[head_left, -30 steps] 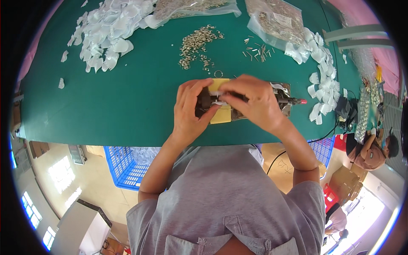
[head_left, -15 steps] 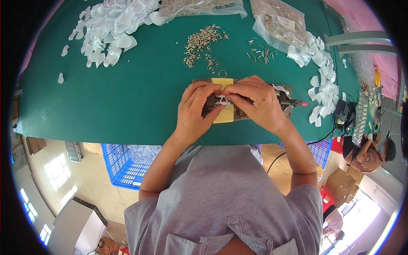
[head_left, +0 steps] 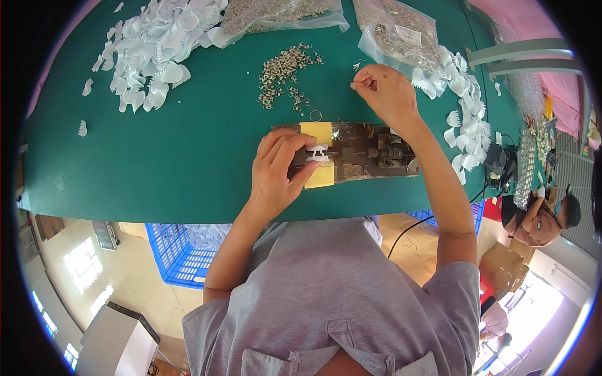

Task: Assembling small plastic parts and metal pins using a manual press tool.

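Observation:
My left hand pinches a small white plastic claw clip between thumb and fingers. It holds the clip at the left part of a dark bench jig, over a strip of yellow tape. My right hand is beyond the jig, fingertips closed together close to a few thin metal pins. Whatever those fingertips hold is too small to make out, and the hand hides most of the pins. Left of it lies a heap of small metal springs.
White toothed clip pieces are heaped at the far left and strewn along the right. Clear bags of metal parts lie at the back. Grey metal bars jut in at right. Blue baskets stand below the table edge.
My right hand has left the clip and moved up and right to the pins. My left hand stays on the clip at the jig. The jig's right part is now uncovered.

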`<state>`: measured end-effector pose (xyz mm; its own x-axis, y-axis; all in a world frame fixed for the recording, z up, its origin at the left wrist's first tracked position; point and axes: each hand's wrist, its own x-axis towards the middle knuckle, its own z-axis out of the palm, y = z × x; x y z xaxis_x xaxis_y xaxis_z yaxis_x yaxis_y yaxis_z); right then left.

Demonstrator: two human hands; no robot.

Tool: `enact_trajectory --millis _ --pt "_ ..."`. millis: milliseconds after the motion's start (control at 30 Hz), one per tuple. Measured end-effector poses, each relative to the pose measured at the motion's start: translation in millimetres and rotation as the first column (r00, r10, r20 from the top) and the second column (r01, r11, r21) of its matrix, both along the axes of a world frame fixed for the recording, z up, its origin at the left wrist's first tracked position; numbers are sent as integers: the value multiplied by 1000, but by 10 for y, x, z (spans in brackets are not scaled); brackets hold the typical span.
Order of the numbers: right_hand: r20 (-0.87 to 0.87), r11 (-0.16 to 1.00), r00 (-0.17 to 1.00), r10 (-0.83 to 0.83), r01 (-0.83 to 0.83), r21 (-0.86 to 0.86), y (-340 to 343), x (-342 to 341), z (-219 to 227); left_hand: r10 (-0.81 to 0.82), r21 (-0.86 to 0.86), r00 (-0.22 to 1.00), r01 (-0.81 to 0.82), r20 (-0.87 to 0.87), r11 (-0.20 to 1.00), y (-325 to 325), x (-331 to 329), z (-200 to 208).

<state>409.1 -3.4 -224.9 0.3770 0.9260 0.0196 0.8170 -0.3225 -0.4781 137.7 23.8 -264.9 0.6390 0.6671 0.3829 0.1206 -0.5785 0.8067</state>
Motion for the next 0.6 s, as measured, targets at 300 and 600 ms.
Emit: enact_trajectory --millis 300,600 --pt "177 984 968 176 -170 -47 43 -21 -58 16 8 1000 -16 -20 1000 3 14 58" --pt "-606 986 779 159 -93 138 -564 -761 392 -1 -26 1000 0 -3 1000 -13 12 22"
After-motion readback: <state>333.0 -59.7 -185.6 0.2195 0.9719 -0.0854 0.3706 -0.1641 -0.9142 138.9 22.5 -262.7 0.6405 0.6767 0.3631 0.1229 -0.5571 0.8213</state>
